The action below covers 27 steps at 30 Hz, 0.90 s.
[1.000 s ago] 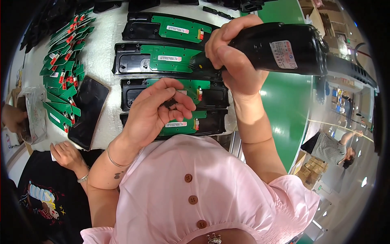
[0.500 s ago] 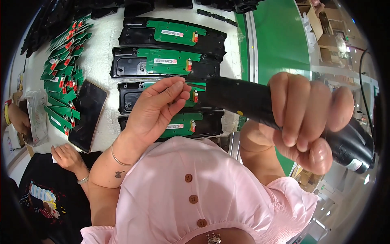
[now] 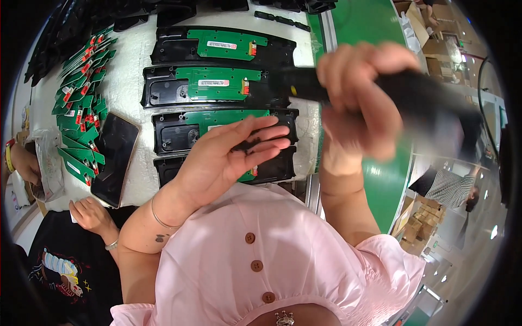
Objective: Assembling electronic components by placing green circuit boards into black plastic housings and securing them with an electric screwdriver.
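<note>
My right hand (image 3: 359,100) is wrapped round a black electric screwdriver (image 3: 304,83), whose rear body is smeared by motion. Its dark front end reaches over the right part of the second black plastic housing (image 3: 166,93) from the top; whether the bit touches cannot be seen. That housing carries a green circuit board (image 3: 228,76) with a white label and a red-and-yellow connector. Palm up, my left hand (image 3: 212,155) hovers over the lower two housings, fingers stretched. Small black pieces that look like screws (image 3: 249,144) lie in its fingers. The hand partly hides the boards beneath.
Loose green circuit boards (image 3: 81,111) are heaped at the left beside a dark phone (image 3: 115,157). Another person's hand (image 3: 92,214) rests at the table's near left edge, by a clear plastic bag (image 3: 50,168). Black plastic parts (image 3: 176,13) lie along the far side.
My left hand has opened from a pinch near the driver's tip, turning palm up. The right hand has lifted the screwdriver away and up toward the second housing.
</note>
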{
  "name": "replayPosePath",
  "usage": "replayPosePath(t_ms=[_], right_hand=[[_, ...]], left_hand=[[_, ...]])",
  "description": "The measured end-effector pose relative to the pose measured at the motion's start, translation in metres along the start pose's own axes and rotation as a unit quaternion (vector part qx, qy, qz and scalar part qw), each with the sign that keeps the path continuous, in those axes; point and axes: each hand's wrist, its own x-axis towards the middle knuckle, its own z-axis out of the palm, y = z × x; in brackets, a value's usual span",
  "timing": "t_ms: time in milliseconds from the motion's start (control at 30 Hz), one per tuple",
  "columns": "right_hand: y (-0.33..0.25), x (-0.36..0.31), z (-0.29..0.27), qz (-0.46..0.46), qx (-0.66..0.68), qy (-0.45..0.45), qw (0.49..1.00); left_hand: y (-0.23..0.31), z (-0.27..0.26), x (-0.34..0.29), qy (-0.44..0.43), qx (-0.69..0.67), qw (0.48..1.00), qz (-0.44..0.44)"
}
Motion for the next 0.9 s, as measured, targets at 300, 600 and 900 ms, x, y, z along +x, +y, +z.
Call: replayPosePath(t_ms=[300,600,900], right_hand=[[0.042,0.02,-0.03,0.024,-0.022,-0.01,0.999],[0.049,0.025,-0.029,0.047,-0.019,-0.018,0.999],[0.051,0.028,-0.025,0.064,-0.043,-0.046,0.996]], left_hand=[[0.003,-0.019,-0.012,-0.007,0.1,0.994,0.036],[0.007,-0.025,-0.016,0.029,0.125,0.99,0.063],[0.011,-0.034,-0.013,0.007,0.0,0.998,0.068]])
